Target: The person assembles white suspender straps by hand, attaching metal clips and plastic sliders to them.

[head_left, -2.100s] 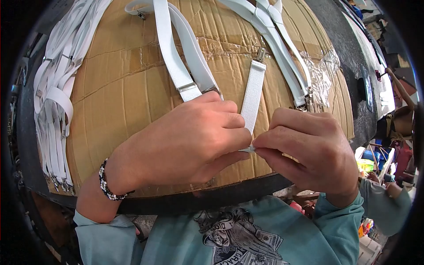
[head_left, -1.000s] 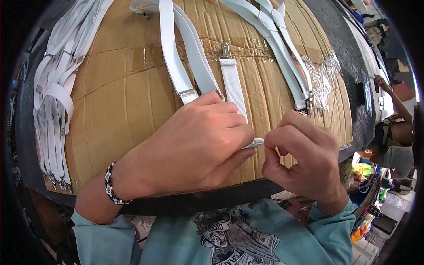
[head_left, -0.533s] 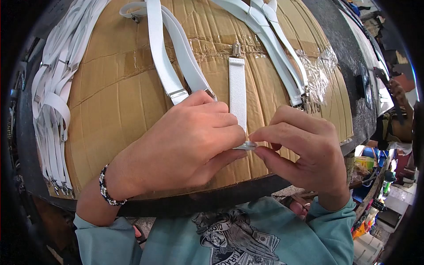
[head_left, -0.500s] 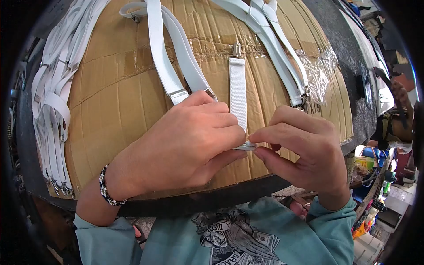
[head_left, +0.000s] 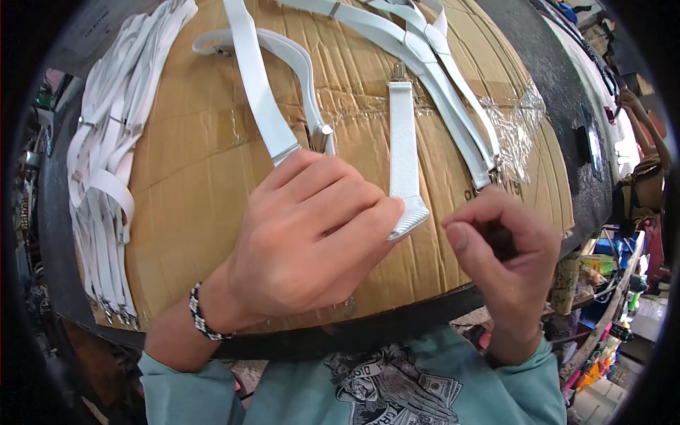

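My left hand [head_left: 312, 234] is closed round white elastic straps near the middle of the cardboard. A short white strap [head_left: 404, 142] with a metal clip at its far end runs down to its fingertips, its near end folded over. From its knuckles a wider white strap [head_left: 256, 85] extends away, and a looped strap with a metal buckle [head_left: 322, 134] lies beside it. My right hand [head_left: 506, 248] is off the strap, to its right, with its fingers curled and thumb near the fingertips; whether anything small is between them is hidden.
Cardboard [head_left: 191, 212] covers the dark table [head_left: 584, 191]. A bundle of white straps [head_left: 117, 163] lies at the left, and crossed white suspenders [head_left: 443, 92] at the back right beside clear plastic [head_left: 520, 127]. At the far right a person's arm [head_left: 644, 124] shows.
My right hand has come away from the folded strap end and moved right. The short strap has shifted slightly right, its folded end now visible, still at my left hand.
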Demonstrator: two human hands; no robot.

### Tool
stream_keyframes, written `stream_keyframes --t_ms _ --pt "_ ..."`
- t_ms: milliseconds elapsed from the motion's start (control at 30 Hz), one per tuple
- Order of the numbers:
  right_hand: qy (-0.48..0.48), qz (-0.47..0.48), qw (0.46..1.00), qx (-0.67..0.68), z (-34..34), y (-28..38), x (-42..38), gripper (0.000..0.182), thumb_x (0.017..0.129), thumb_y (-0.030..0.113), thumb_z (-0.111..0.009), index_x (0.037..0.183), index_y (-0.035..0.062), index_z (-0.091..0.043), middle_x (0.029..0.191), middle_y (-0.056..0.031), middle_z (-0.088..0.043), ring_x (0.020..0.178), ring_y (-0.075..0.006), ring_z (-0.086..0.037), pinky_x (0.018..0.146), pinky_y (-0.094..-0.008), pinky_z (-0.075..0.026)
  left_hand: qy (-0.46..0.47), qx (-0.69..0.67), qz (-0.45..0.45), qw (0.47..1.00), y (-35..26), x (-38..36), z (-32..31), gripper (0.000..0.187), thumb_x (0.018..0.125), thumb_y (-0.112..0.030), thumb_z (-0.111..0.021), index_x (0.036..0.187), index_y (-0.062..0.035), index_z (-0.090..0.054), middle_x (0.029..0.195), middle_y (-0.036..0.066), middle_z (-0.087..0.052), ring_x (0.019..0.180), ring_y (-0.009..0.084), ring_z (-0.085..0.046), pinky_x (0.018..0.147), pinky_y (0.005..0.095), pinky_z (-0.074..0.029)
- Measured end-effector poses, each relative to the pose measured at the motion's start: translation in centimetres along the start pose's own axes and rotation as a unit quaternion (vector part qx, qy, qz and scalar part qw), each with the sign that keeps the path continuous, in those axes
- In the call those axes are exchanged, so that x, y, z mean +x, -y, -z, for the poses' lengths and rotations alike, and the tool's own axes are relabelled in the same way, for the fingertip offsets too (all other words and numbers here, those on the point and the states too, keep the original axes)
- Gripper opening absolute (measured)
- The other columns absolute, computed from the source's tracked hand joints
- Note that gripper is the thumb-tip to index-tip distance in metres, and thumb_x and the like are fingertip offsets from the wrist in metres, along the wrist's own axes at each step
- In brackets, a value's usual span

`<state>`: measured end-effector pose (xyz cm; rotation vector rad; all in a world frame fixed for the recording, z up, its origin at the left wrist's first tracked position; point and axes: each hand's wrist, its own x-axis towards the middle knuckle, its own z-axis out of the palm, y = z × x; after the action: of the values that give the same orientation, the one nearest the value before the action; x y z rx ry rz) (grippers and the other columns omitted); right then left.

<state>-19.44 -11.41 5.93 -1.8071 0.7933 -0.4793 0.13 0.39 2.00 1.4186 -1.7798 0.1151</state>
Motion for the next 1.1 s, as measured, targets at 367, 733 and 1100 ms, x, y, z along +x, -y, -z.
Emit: stream_keyframes --t_ms 367,733,1100 --pt "0.057 -0.124 0.921 0.365 -2.9 -0.4 -1.5 0.014 0.095 0.006 -0.072 0.105 -0.0039 -0.07 0.089 0.0003 -0.069 0.078 -0.001 -0.059 0.067 -0.0162 -0.045 -0.039 0.076 -0.059 0.995 -0.3 -0.1 -0.6 0.038 0.06 -0.004 -0.077 0.096 0.0063 -0.071 0.088 0.012 -0.068 0.077 0.0266 -0.065 0.065 0.0367 -0.049" --pt "0.035 -0.162 0.886 0.433 -3.6 -0.5 -1.8 0.013 0.095 0.006 -0.073 0.102 -0.0042 -0.072 0.087 0.0002 -0.069 0.075 0.0004 -0.056 0.062 -0.0155 -0.041 -0.02 0.106 -0.087 0.99 -0.4 -0.3 -0.6 0.043 0.057 -0.007 -0.07 0.096 0.0083 -0.071 0.09 0.015 -0.068 0.079 0.0268 -0.065 0.066 0.036 -0.05" --pt "0.015 -0.209 0.875 0.436 -3.7 -0.3 -1.3 0.01 0.093 0.007 -0.072 0.092 -0.0031 -0.071 0.076 0.0016 -0.066 0.059 0.0009 -0.05 0.05 -0.0176 -0.035 0.009 0.175 -0.125 0.977 -0.5 -0.4 -0.4 0.041 0.061 -0.007 -0.068 0.098 0.0102 -0.071 0.091 0.017 -0.069 0.08 0.0267 -0.065 0.067 0.0356 -0.05"
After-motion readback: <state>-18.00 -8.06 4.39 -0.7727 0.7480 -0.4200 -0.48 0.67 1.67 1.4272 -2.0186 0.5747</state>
